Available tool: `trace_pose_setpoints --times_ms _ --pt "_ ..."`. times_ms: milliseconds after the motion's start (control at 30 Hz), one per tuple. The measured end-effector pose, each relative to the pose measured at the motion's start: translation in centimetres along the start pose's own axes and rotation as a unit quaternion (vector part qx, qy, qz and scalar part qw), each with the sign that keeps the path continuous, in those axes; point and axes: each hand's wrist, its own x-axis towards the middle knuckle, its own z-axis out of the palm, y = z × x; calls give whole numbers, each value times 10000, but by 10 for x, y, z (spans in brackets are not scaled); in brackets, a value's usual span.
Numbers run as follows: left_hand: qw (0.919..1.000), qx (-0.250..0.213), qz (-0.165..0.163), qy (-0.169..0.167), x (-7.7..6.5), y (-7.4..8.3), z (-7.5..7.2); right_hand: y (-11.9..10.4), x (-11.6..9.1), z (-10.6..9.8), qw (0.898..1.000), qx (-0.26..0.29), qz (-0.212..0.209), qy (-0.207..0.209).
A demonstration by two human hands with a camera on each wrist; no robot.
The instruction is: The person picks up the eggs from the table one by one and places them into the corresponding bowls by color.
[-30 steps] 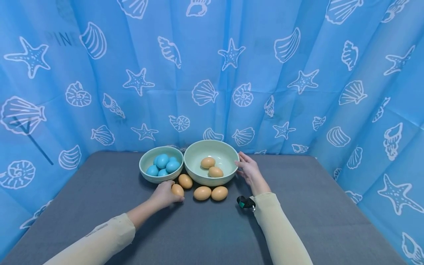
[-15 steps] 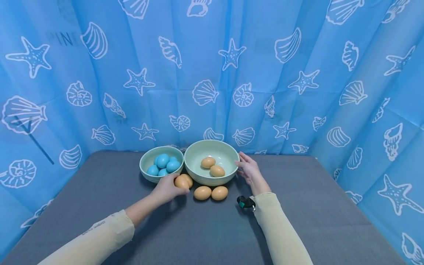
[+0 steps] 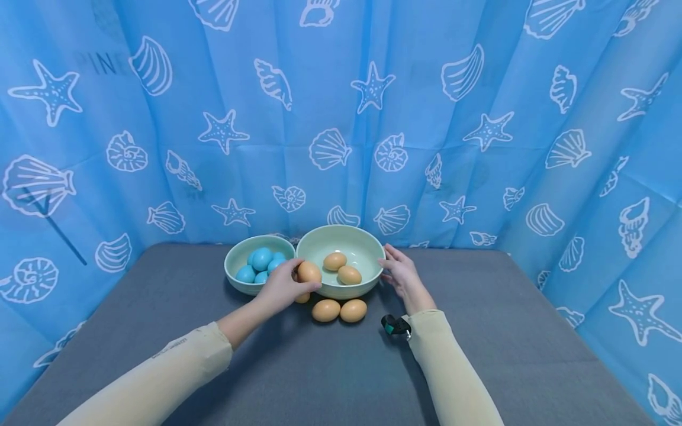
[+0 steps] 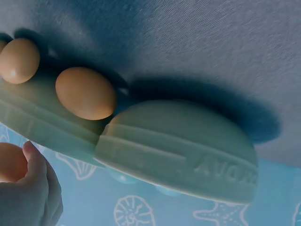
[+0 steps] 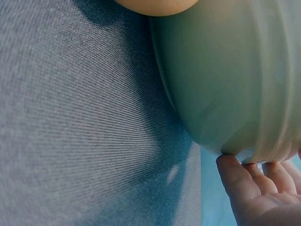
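My left hand (image 3: 282, 288) pinches a brown egg (image 3: 309, 272) between thumb and fingers, at the near left rim of the larger pale green bowl (image 3: 367, 239). The same held egg (image 4: 11, 162) shows at the left edge of the left wrist view. Inside this bowl lie two brown eggs (image 3: 349, 275). My right hand (image 3: 402, 275) holds the bowl's right side, thumb at the rim; the fingers (image 5: 235, 174) press its outer wall. On the table, two brown eggs (image 3: 326, 310) lie in front of it, and another (image 4: 86, 93) is partly hidden under my left hand.
A smaller green bowl (image 3: 232, 273) with several blue eggs (image 3: 261, 259) stands left of the larger one, against it. A black strap (image 3: 394, 325) hangs by the right wrist. Behind the grey table (image 3: 341, 378) hangs a blue curtain (image 3: 341, 189) with shell prints.
My left hand has lifted the brown egg off the table and carried it right and up to the larger bowl's rim. The right hand stays on the bowl.
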Motion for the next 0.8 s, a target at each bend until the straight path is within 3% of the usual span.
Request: trace_pose_setpoints --times_ms 367,633,800 --pt "9999 -66 43 74 24 11 12 2 1 0 10000 36 -4 10" --pt "9974 371 249 -563 50 7 20 2 1 -1 9999 105 -19 -12" --pt "9878 1036 465 -1069 65 6 24 2 2 -2 9999 149 -49 -47"
